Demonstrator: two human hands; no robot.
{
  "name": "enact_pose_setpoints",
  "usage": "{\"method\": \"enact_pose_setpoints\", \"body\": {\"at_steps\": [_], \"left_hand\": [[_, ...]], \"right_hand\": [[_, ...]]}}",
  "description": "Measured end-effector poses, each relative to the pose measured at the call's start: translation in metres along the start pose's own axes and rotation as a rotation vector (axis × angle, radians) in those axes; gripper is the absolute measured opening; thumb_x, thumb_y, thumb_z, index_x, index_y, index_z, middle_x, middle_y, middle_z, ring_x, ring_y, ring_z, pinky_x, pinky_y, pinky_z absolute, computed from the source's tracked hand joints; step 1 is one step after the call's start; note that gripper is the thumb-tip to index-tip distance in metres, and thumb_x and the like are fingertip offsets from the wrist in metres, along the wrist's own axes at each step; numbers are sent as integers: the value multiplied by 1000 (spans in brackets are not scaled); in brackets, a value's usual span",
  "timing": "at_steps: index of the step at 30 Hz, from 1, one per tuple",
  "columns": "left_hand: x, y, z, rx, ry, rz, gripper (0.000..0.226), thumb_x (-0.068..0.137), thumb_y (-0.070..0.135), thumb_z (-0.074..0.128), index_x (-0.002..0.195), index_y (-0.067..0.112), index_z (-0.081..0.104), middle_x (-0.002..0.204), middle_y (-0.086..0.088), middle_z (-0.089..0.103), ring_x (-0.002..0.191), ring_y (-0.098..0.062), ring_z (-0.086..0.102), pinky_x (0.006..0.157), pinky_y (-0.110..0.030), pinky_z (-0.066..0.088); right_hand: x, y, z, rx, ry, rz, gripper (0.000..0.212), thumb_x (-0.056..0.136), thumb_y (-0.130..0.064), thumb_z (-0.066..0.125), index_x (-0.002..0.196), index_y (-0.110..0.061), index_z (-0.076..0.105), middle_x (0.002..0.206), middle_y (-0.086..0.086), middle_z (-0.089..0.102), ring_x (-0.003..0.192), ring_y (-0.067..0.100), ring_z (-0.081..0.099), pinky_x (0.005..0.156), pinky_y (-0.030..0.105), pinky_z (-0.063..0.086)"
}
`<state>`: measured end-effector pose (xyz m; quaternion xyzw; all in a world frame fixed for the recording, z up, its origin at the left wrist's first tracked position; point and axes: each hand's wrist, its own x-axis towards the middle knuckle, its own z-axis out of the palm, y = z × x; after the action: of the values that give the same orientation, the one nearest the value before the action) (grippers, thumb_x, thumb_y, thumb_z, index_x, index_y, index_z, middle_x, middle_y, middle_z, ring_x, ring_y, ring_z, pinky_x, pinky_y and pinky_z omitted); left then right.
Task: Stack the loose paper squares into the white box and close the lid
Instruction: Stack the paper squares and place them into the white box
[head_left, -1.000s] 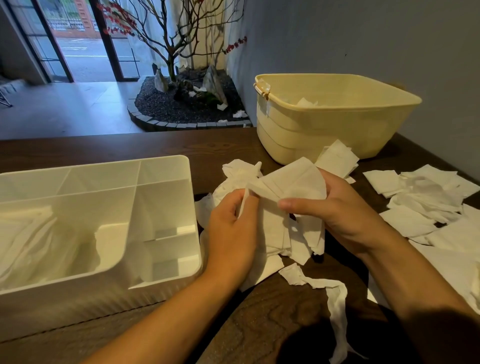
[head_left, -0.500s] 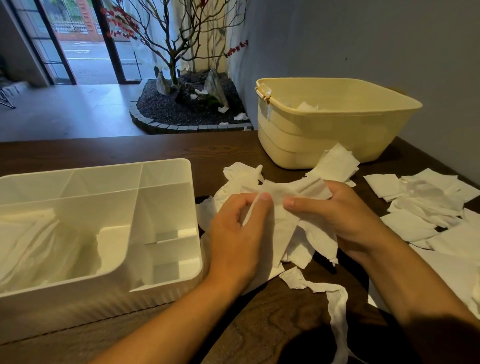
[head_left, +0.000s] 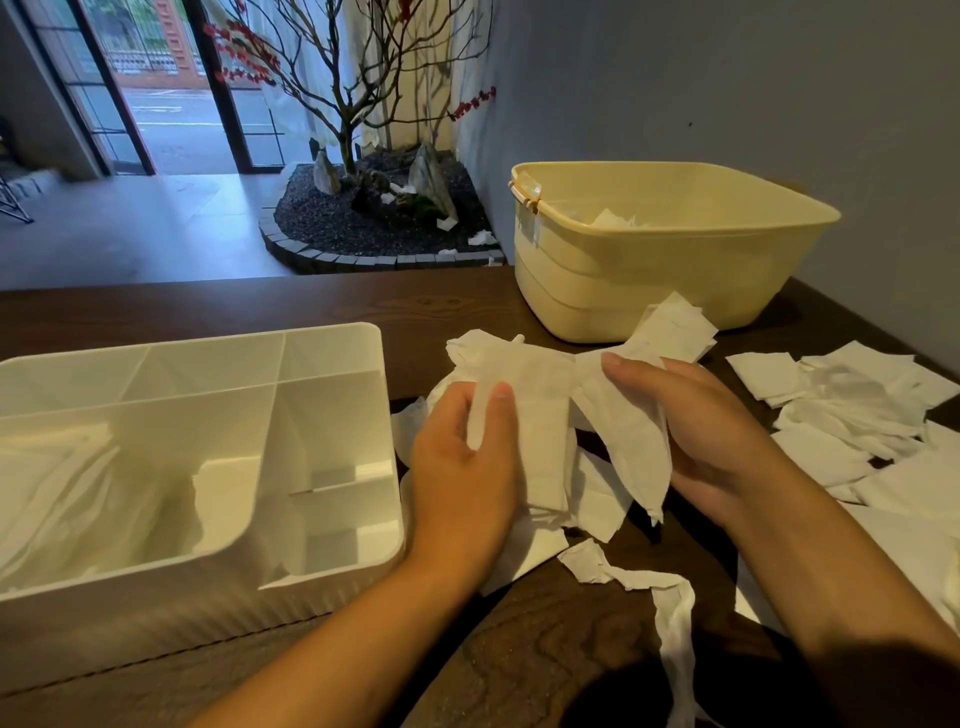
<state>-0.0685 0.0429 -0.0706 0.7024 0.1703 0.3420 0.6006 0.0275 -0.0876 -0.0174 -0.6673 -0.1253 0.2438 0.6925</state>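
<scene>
A white box (head_left: 332, 564) with several compartments stands open at the left of the dark table; crumpled white paper (head_left: 78, 483) lies in its large compartment. Just right of it my left hand (head_left: 462, 467) pinches a folded white paper square (head_left: 540, 415) between thumb and fingers. My right hand (head_left: 701, 431) holds a second paper piece (head_left: 634, 441) that hangs down from its fingers. Both hands are above a small heap of paper squares (head_left: 597, 499). No lid is in view.
A pale yellow tub (head_left: 649, 291) with some paper inside stands at the back right. More loose paper squares (head_left: 857, 405) cover the table's right side. A twisted paper strip (head_left: 670, 613) lies near the front. Beyond the table is a rock garden with a bare tree.
Both hands have lowered and drawn apart, separating the bunched paper into one piece in each hand. The box and tub have not moved.
</scene>
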Motion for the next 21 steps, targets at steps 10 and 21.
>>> {"method": "enact_pose_setpoints", "body": {"at_steps": [10,21], "left_hand": [[4,-5,1,11,52,-112,20,106,24,44,124,33,42,106,20,60,95,5,62,83,-24,56],[3,-8,-1,-28,2,-111,45,97,10,63,127,34,39,114,11,64,101,-1,65,86,-31,59]], "right_hand": [[0,3,3,-186,147,-140,15,97,-19,62,94,-32,67,81,-20,74,85,5,71,73,29,56],[-13,9,4,-561,-9,-551,61,85,21,37,81,-28,72,85,-32,69,91,-6,61,73,2,45]]}}
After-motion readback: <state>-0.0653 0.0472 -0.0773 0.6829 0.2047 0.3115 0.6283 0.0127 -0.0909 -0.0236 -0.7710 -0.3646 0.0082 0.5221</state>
